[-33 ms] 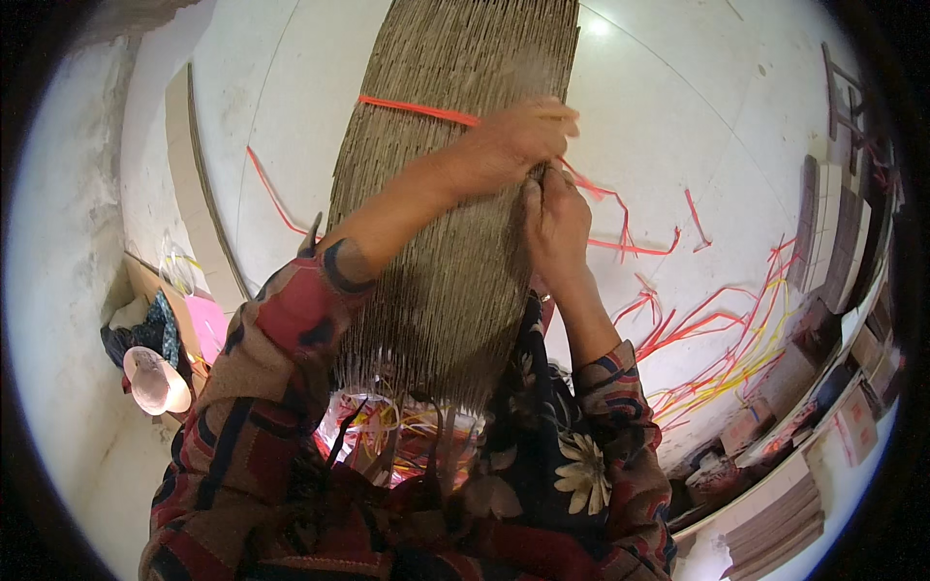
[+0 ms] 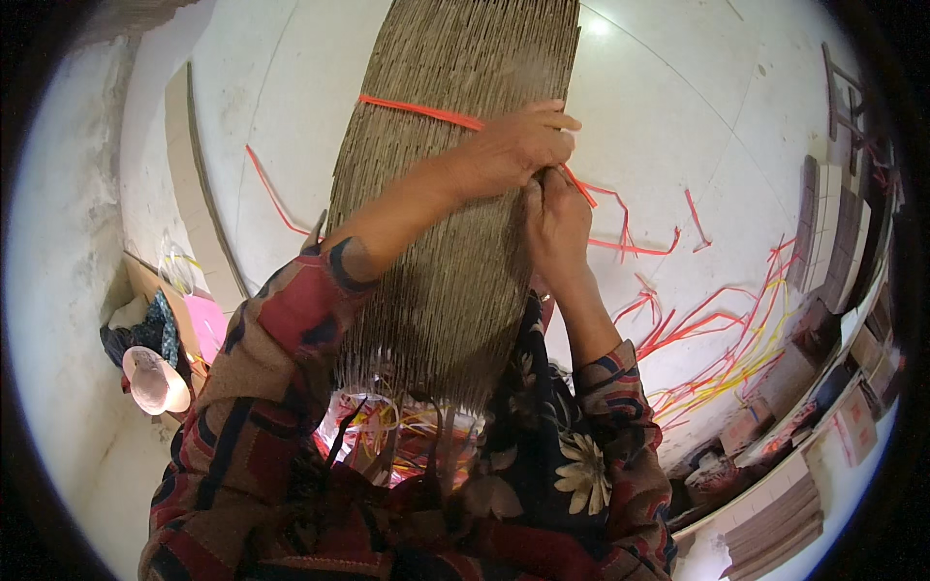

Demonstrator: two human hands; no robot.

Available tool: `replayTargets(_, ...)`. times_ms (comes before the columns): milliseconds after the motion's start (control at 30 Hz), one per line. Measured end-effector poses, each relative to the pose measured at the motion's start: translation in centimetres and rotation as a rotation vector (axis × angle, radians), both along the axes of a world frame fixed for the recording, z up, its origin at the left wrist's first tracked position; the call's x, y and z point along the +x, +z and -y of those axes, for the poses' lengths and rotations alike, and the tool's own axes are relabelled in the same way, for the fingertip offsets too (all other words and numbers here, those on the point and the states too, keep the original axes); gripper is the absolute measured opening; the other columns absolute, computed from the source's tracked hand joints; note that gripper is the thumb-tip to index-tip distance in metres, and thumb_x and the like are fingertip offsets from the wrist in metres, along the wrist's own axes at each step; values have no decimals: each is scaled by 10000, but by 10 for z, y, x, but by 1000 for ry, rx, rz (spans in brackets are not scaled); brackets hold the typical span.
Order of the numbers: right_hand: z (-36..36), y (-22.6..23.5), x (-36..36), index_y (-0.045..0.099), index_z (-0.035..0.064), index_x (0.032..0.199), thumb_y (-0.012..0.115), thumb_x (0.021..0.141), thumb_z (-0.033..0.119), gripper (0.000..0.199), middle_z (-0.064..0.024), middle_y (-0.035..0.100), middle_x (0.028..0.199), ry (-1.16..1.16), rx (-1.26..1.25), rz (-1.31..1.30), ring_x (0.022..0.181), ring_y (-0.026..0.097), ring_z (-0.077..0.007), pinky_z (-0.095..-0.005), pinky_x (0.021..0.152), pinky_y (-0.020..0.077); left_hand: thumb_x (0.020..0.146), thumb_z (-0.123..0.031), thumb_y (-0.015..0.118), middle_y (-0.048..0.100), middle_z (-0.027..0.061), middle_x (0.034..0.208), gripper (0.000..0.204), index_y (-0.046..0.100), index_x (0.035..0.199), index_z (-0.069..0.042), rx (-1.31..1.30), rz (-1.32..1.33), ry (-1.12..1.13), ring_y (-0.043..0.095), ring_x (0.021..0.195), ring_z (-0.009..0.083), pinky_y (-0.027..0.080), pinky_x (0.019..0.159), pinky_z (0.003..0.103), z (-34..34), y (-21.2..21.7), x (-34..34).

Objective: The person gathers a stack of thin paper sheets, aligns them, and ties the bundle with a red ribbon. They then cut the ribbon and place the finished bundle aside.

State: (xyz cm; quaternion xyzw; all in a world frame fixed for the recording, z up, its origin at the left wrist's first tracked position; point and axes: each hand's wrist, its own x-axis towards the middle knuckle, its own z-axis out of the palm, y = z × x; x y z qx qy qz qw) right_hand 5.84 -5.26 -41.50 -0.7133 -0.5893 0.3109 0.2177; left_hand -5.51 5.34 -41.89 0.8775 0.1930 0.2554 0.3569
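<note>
A long stack of thin brown strips (image 2: 436,223), packed edge-on, runs from the top of the view down to my lap. A red plastic strap (image 2: 417,108) crosses its upper part and passes under my left hand (image 2: 523,145). That hand reaches over the stack to its right edge, its fingers bent together at the strap, some fingertips pointing right. Just below, my right hand (image 2: 560,218) is closed in a pinch against the same edge. A red strap end sticks out between the two hands. What lies inside the fingers is partly hidden.
Loose red and yellow straps (image 2: 717,324) lie on the pale floor to the right. Flat cardboard stacks (image 2: 831,232) stand along the right side. A long cardboard strip (image 2: 199,184) leans at the left, near a box with cloth and a pink sheet (image 2: 205,324). More straps are heaped below the stack.
My left hand has shifted slightly, its fingers curling more. A red strap end now shows across the top of my right hand. The stack stays in place.
</note>
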Motion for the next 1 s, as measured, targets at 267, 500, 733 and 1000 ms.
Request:
replayTargets(267, 18, -48, 75, 604, 40, 1114, 559, 853, 205, 311, -109, 626, 993, -227, -28, -617, 688, 612, -166, -268, 605, 501, 792, -68, 524, 581, 93, 869, 94, 554, 872, -29, 47, -19, 25, 562, 957, 251, 315, 1041, 467, 3, -12, 3)
replayTargets(500, 27, -87, 69, 508, 70, 1003, 536, 813, 133, 202, -136, 516, 1071, 28, 35, 274, 791, 590, -363, -440, 647, 493, 795, -40, 580, 608, 86, 917, 135, 591, 930, -32, -12, -17, 22, 569, 990, 238, 309, 1045, 458, 2, -9, 4)
replayTargets(733, -1, -96, 80, 485, 29, 832, 480, 796, 74, 58, -144, 604, 791, 171, -81, 419, 677, 612, -341, -442, 581, 484, 781, -13, 578, 608, 88, 887, 94, 594, 873, -23, -93, 46, 116, 580, 950, 235, 336, 1029, 437, 7, -9, 6)
replayTargets(1000, -64, -95, 93, 601, 58, 730, 502, 759, 75, 105, -141, 633, 757, 219, 125, 509, 717, 636, -321, -429, 615, 499, 785, -33, 592, 597, 68, 895, 118, 565, 900, -37, -53, -13, 65, 578, 923, 238, 327, 1023, 427, 5, -5, 6)
